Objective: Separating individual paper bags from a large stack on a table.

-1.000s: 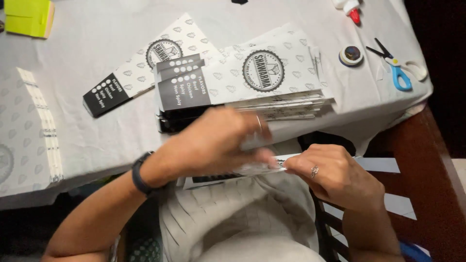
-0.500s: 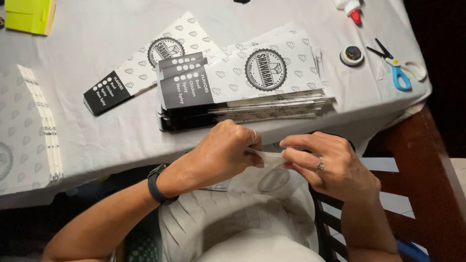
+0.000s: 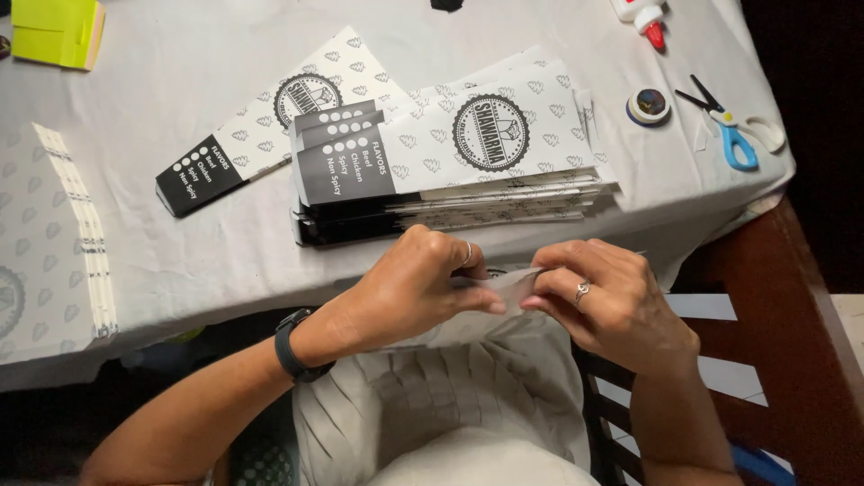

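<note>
Both hands are working over the lap, just below the table edge. Left hand, w/ ring & black wristband, is pinching a pale paper piece btwn thumb & fingers; right hand, also ringed, is gripping the same piece from its 3 o'clock side. Fingertips of both are closed on the paper, nearly meeting in the middle. Paper piece is sitting btwn the hands, above the grey pleated garment; can't tell its exact shape, mostly hidden.

At 12 o'clock from the hands a stack of printed paper sleeves is lying on the grey cloth, black ends toward 9 o'clock. One single sleeve is lying at 10 o'clock of the stack, partly under it. Far 9 o'clock: a flat patterned pile. At 2 o'clock, well apart: blue-handled scissors, a small round tin, a glue bottle w/ red tip. Top at 11 o'clock: yellow pad
</note>
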